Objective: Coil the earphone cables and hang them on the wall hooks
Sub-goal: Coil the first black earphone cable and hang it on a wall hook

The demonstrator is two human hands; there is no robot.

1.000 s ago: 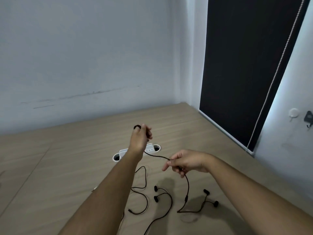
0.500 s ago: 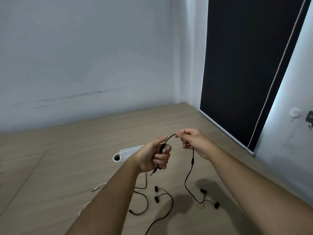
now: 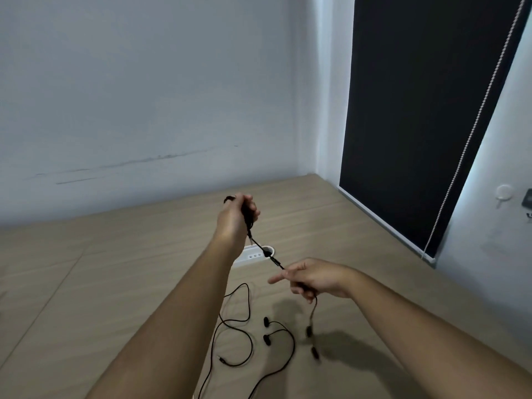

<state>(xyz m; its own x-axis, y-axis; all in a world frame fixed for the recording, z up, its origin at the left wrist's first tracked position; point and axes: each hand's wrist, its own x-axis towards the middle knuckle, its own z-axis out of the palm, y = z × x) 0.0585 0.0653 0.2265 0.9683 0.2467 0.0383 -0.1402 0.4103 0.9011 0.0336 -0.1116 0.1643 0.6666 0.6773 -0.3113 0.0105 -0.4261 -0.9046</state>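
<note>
**Status: coiling of the first set is in progress.**

The left hand [image 3: 237, 216] is raised above the table [image 3: 115, 269] and clenched around several turns of the black earphone cable [image 3: 269, 256]. One small loop protrudes past the knuckles. From this fist the cable runs taut, down and to the right, to the right hand [image 3: 312, 279]. The right hand pinches the cable between thumb and curled fingers, with the index finger extended. Below the right hand the free tail hangs down and ends in two earbuds [image 3: 309, 331].

**Remaining work, as judged from this view**
- Wind the short tail onto the coil, then secure it.
- Carry the coil to the white wall hook [image 3: 504, 192] on the right-hand wall, which is well apart from both hands and carries nothing.
- Process the second earphone set [image 3: 266, 339], which lies uncoiled on the table in loose loops with its earbuds close together. No set is hung yet.

**Limits of the view**
- The fingers hide the number of turns inside the left fist.
- The hanging earbuds are blurred, so contact with the table cannot be confirmed.
- The dark fitting [image 3: 528, 201] beside the white hook is cut off by the frame edge, so its type cannot be determined.
- The second set's cable leaves the view at the bottom edge, partly behind the left forearm.
</note>
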